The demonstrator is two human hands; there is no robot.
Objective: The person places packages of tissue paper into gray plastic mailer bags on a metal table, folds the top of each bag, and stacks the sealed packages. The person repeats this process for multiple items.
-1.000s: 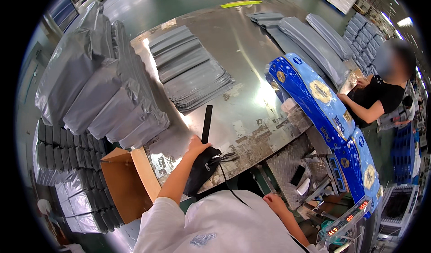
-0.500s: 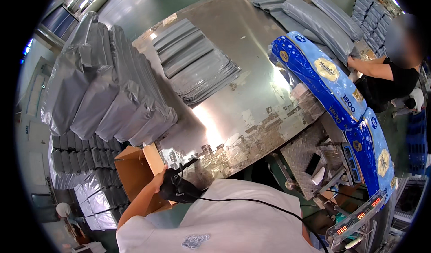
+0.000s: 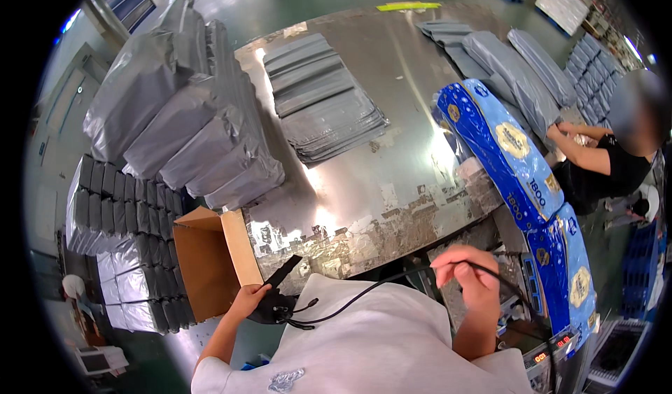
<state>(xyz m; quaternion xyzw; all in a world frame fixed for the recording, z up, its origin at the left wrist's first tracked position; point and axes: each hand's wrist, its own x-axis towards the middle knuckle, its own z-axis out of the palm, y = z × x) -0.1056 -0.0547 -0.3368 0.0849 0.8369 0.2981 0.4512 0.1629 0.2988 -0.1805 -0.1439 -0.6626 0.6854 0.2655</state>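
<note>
My left hand (image 3: 248, 300), near the front edge of the metal table, is closed on a black pouch-like item (image 3: 269, 310) with a short strap sticking up. Its exact kind is hard to make out. A black cable (image 3: 378, 283) runs from that item across the front of my shirt. My right hand (image 3: 472, 275) is raised at the right, thumb and fingers closed round the cable, which hangs on down past my right arm. Just left of my left hand stands an open cardboard box (image 3: 199, 268).
On the metal table (image 3: 392, 205) lies a stack of flat grey bags (image 3: 318, 107). Large grey wrapped bundles (image 3: 168, 135) are piled at left, and blue tissue packs (image 3: 504, 149) line the right. Beyond these, a person (image 3: 602, 163) in black handles a grey bag (image 3: 514, 79).
My right hand has come into view and taken hold of the cable, lifting it. The black item in my left hand has turned and sits slightly lower. The whole view has shifted.
</note>
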